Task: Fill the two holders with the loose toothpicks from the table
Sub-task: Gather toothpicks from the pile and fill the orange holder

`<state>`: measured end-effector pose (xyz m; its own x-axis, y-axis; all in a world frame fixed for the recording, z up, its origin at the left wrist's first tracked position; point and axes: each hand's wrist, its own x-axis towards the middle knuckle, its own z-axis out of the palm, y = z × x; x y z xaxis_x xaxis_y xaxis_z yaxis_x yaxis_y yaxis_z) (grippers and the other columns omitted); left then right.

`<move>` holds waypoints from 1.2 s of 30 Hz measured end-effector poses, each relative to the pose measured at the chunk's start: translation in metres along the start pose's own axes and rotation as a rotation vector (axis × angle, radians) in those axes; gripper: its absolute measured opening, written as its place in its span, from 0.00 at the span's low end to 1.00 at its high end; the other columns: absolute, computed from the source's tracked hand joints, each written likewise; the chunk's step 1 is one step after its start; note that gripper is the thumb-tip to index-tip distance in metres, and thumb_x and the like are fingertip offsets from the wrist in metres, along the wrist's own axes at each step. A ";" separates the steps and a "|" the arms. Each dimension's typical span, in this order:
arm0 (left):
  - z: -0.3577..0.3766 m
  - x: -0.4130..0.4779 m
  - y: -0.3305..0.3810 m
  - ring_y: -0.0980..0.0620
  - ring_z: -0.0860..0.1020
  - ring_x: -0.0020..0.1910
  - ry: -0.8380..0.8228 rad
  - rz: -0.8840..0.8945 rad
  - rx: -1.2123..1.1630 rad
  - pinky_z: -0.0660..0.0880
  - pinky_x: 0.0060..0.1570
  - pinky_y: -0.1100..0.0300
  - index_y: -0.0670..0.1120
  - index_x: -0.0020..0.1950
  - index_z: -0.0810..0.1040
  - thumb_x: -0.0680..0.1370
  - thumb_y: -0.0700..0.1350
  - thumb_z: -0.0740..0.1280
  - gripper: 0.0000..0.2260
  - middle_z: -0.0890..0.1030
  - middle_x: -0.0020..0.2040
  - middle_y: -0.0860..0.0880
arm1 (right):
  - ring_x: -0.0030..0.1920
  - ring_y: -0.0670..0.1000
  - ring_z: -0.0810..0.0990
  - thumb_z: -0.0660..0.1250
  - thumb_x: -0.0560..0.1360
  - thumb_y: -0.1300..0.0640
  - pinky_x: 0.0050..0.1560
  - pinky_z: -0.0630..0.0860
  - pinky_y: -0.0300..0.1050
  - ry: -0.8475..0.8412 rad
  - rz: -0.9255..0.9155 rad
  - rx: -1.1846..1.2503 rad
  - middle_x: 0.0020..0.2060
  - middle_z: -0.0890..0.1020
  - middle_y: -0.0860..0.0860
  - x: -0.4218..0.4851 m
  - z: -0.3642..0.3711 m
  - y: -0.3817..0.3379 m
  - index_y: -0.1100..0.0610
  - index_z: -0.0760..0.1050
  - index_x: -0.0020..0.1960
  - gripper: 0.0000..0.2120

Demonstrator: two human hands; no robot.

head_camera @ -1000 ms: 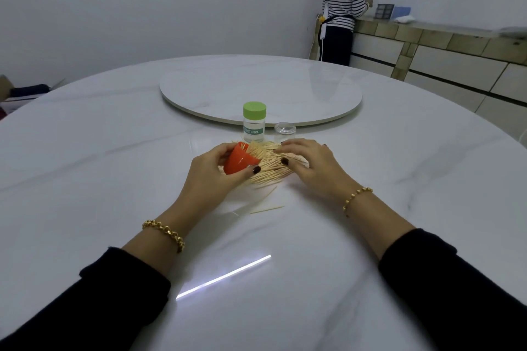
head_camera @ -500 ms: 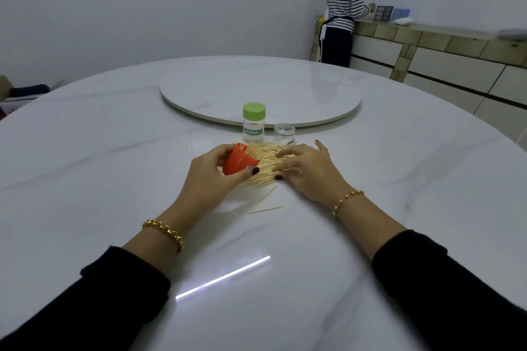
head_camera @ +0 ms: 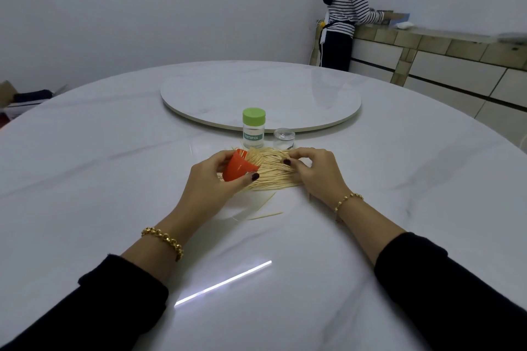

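The table (head_camera: pixel 114 179) is round and white, with a turntable (head_camera: pixel 256 94) at its middle. Just short of that lies the spread of toothpicks (head_camera: pixel 273 177), between my two hands.

A second ago my right hand (head_camera: pixel 319 174) lay flat on the spread with its fingers stretched out. Now those fingers are curled in at the far edge, thumb tucked against them, and as far as I can see they pinch a bunch of sticks. I take it that the gathering is done and the bunch is ready to go in.

My left hand (head_camera: pixel 211 179) hasn't shifted. It grips the orange holder (head_camera: pixel 236 169), thumb on the near wall and fingers round the far one. The holder is tipped over, its long axis running from the base by my palm up and to the right, with the mouth facing the spread. Some sticks already poke out of it. The loose sticks lie mostly parallel, near-left to far-right, roughly in line with that mouth.

The green-lid holder (head_camera: pixel 253 129) stands upright just behind, lid on. A clear cap (head_camera: pixel 284 138) sits beside it. A few strays (head_camera: pixel 265 215) lie nearer me.
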<state>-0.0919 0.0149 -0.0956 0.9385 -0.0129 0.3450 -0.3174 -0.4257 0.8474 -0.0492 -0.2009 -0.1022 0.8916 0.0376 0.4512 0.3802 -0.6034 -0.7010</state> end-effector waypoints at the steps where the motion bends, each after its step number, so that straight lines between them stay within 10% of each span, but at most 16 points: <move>1: 0.000 0.000 0.000 0.60 0.78 0.54 -0.002 0.004 0.003 0.72 0.45 0.77 0.50 0.62 0.77 0.68 0.51 0.76 0.23 0.81 0.54 0.55 | 0.47 0.50 0.82 0.69 0.75 0.60 0.50 0.78 0.41 -0.014 0.061 0.097 0.43 0.85 0.50 0.001 -0.001 -0.002 0.57 0.84 0.45 0.04; 20: 0.012 -0.006 0.003 0.57 0.78 0.55 -0.073 0.063 0.025 0.74 0.47 0.74 0.48 0.64 0.76 0.68 0.51 0.76 0.26 0.80 0.56 0.54 | 0.50 0.53 0.84 0.58 0.81 0.61 0.59 0.77 0.46 -0.028 0.141 0.804 0.45 0.85 0.58 0.002 -0.003 -0.064 0.59 0.75 0.46 0.09; 36: 0.010 -0.007 0.007 0.61 0.78 0.52 -0.050 0.072 -0.006 0.73 0.48 0.74 0.48 0.61 0.78 0.69 0.46 0.76 0.21 0.81 0.52 0.55 | 0.59 0.49 0.80 0.49 0.84 0.51 0.59 0.77 0.45 -0.207 0.262 0.773 0.56 0.82 0.56 -0.008 0.015 -0.063 0.63 0.76 0.62 0.21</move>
<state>-0.0995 0.0028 -0.0958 0.9187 -0.0885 0.3849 -0.3852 -0.4163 0.8236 -0.0764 -0.1518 -0.0697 0.9730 0.1628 0.1638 0.1489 0.0998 -0.9838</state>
